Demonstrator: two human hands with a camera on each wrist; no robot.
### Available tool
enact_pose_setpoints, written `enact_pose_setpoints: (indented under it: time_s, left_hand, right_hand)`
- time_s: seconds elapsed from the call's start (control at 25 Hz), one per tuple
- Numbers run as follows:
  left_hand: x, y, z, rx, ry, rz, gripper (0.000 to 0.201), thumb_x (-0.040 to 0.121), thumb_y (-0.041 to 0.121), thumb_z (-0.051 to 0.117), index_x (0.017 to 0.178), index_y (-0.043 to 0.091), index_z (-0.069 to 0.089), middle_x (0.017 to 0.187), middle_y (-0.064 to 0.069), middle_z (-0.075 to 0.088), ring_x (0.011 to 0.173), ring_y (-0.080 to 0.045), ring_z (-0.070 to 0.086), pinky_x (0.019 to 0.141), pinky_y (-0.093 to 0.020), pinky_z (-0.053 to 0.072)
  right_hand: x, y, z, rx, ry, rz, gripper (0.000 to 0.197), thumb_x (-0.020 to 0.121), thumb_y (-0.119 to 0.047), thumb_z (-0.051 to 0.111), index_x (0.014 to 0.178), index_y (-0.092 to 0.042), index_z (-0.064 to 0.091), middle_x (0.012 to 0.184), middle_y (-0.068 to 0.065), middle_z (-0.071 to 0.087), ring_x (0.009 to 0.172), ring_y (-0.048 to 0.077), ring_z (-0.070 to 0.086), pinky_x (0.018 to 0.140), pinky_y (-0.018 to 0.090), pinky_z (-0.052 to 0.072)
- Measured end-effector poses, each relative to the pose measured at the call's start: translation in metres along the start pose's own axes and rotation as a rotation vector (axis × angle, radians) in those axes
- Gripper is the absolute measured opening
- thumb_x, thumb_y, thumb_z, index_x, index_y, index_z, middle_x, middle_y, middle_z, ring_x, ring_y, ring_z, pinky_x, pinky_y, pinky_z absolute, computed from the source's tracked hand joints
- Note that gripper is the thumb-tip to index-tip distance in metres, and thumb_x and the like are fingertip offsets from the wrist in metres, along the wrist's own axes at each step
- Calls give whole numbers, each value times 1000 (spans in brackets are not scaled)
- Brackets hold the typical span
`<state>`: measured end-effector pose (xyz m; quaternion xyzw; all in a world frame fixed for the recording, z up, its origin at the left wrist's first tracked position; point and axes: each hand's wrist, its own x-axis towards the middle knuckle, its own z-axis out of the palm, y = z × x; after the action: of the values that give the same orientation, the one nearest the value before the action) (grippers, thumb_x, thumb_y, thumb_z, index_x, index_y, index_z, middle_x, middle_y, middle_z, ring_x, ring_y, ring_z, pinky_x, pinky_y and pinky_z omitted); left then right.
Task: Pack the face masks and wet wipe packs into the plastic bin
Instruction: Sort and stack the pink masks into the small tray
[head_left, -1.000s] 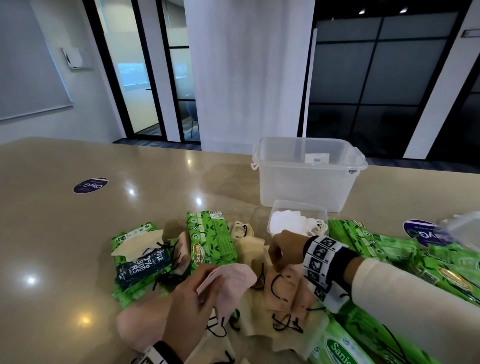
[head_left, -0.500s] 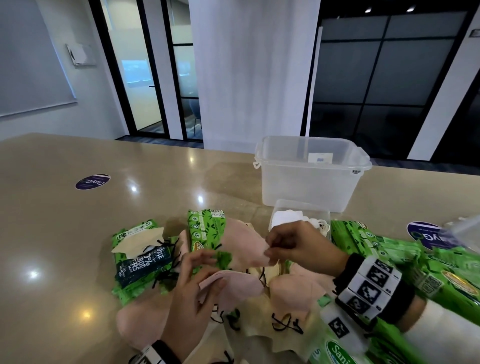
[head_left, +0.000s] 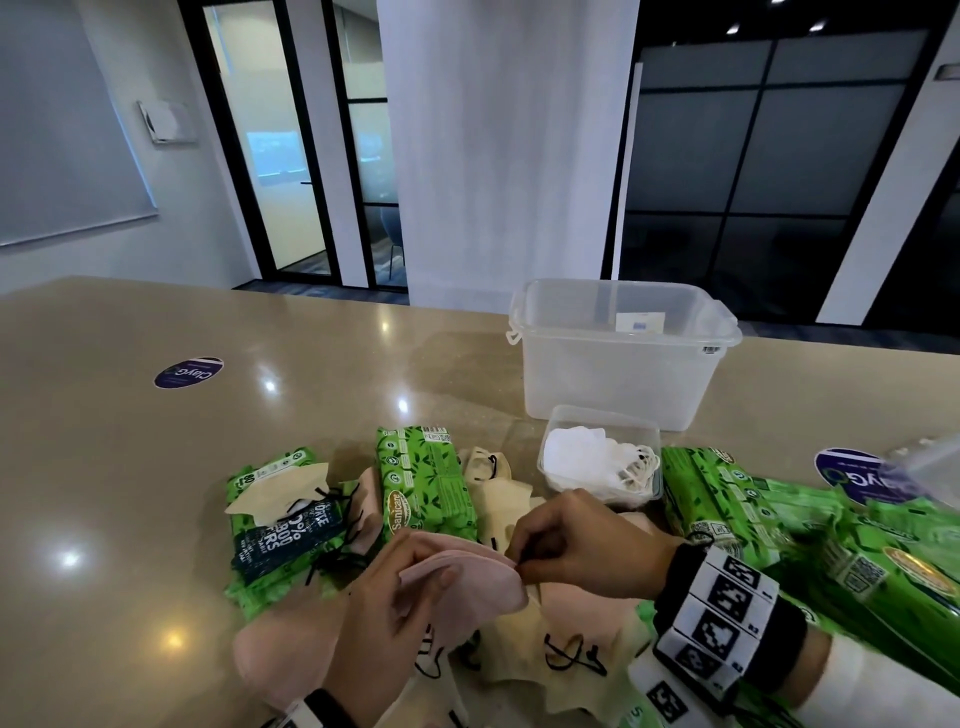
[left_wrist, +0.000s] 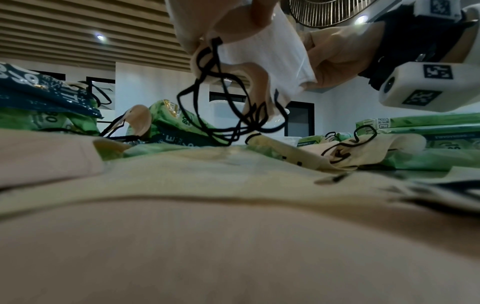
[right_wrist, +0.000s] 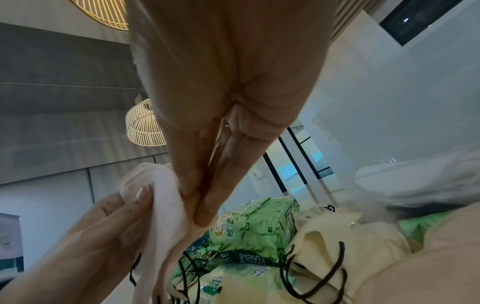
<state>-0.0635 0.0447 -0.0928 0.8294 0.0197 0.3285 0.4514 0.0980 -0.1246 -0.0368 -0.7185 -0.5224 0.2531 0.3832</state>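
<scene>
Right now I am holding a pink face mask (head_left: 462, 582) in my left hand (head_left: 384, 623) while my right hand (head_left: 576, 545) is pinching its right edge, with the plastic bin (head_left: 623, 364) standing ahead, nearer my right.

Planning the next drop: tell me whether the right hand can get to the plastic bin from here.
Probably yes: the plastic bin stands open-topped beyond the right hand, only a low tray of white masks between; but it pinches the pink mask.

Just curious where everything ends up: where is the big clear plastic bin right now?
In the head view the plastic bin stands on the table's far right side, just behind the small clear tray of white masks.
</scene>
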Motion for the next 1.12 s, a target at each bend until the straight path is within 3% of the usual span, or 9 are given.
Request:
enact_pose_setpoints:
  time_s: [0.08, 0.16, 0.32, 0.48, 0.6, 0.72, 0.88, 1.0, 1.12]
  left_hand:
    - [0, 1, 1, -19, 16, -1, 17, 91, 40, 54, 88, 25, 63, 91, 8, 64, 90, -12, 62, 75, -27, 49]
    - [0, 1, 1, -64, 51, -28, 10, 88, 41, 56, 85, 32, 59, 88, 9, 64, 86, -9, 62, 72, -22, 48]
    - [-2, -5, 0, -72, 133, -45, 10, 83, 46, 58, 87, 37, 54, 89, 11, 64, 85, -6, 62, 73, -26, 51]
    - [-2, -7, 2, -151, 191, -95, 34, 81, 33, 72, 101, 49, 49, 97, 17, 67, 90, -2, 66, 78, -19, 53]
    - [-3, -9, 2, -136, 183, -90, 45, 79, 30, 76, 111, 49, 50, 101, 20, 68, 94, 2, 65, 81, -12, 49]
    - [-2, -9, 0, -41, 129, -37, 20, 79, 45, 64, 97, 41, 57, 93, 15, 68, 87, -3, 66, 75, -13, 49]
    - [-2, -7, -1, -54, 95, -54, 15, 79, 48, 61, 86, 36, 57, 85, 11, 67, 80, -7, 65, 71, -14, 47]
    - [0, -6, 0, -98, 46, -68, 11, 81, 38, 66, 83, 34, 55, 87, 9, 64, 84, -9, 63, 72, -16, 47]
    - [-1, -8, 2, -70, -36, -23, 14, 83, 32, 66, 83, 28, 53, 96, 7, 58, 96, -14, 59, 78, -17, 44]
  right_hand:
    - [-1, -2, 1, 13, -2, 9, 9, 83, -7, 70, 91, -6, 74, 88, 7, 74, 81, 19, 71, 81, 35, 58]
    - [-1, -3, -4, -27, 18, 24, 9, 85, -10, 68, 92, -8, 74, 87, 3, 74, 74, 9, 70, 76, 26, 57]
    - [2, 15, -27, -369, 5, 171, 19, 82, -15, 71, 101, -18, 70, 96, -7, 69, 76, 2, 63, 68, 11, 47]
    - [10, 39, -38, -676, -197, 431, 43, 75, -21, 78, 115, -15, 61, 112, 2, 63, 98, 17, 59, 75, 22, 42]
    - [17, 44, -38, -818, -280, 514, 55, 69, -28, 83, 114, -12, 57, 100, 1, 50, 98, 24, 55, 75, 27, 40]
    - [21, 47, -40, -802, -304, 498, 43, 68, -26, 84, 101, -16, 59, 92, -3, 55, 85, 17, 52, 66, 25, 41]
    - [20, 51, -39, -739, -312, 471, 33, 71, -21, 81, 101, -15, 67, 82, -8, 58, 79, 12, 53, 60, 20, 39]
    - [14, 47, -45, -621, -179, 397, 14, 78, -21, 75, 91, -15, 72, 77, -9, 62, 68, 4, 55, 64, 16, 41]
    - [8, 30, -58, -495, 14, 319, 6, 81, -23, 75, 76, -22, 72, 56, -16, 62, 49, -2, 56, 60, 12, 45]
